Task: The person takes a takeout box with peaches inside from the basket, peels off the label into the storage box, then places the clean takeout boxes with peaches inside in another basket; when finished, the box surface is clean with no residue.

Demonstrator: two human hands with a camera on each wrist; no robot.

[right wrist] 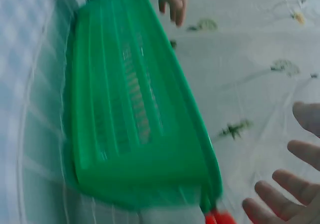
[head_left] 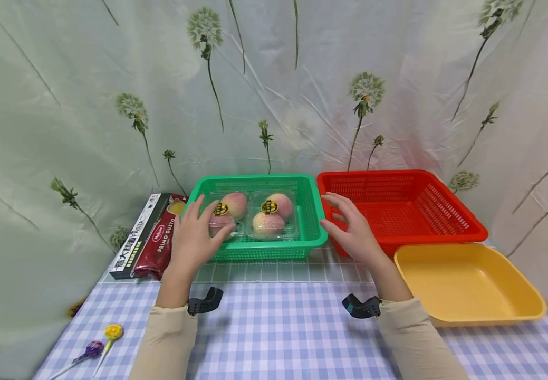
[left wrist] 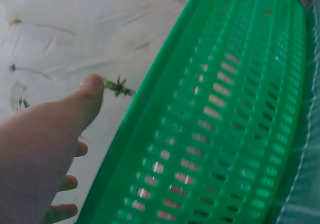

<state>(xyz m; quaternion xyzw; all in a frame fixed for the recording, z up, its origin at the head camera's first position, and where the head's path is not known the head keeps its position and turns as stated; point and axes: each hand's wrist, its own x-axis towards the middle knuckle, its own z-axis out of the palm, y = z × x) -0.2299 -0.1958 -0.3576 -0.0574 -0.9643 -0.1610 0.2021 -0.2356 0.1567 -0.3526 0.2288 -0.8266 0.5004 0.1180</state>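
A green plastic basket [head_left: 259, 250] stands against the back curtain and holds two clear packs of peaches [head_left: 233, 206] [head_left: 274, 224], each with a black and yellow sticker. My left hand [head_left: 198, 237] is spread over the basket's left front corner, thumb pointing inward, nothing in its grasp. On the other side my right hand [head_left: 354, 232] is held at the basket's right end, fingers apart and also holding nothing. In the left wrist view the left thumb [left wrist: 82, 102] shows beside the basket rim. The right wrist view shows the right fingers [right wrist: 285, 194] spread apart from the rim.
A red basket [head_left: 444, 235] adjoins the green one on the right, with a yellow tray [head_left: 468, 285] in front of it. Left of the green basket lie a black and white pasta box [head_left: 133, 237] and a dark red packet [head_left: 157, 243]. Two lollipops [head_left: 113, 332] [head_left: 94, 349] lie front left.
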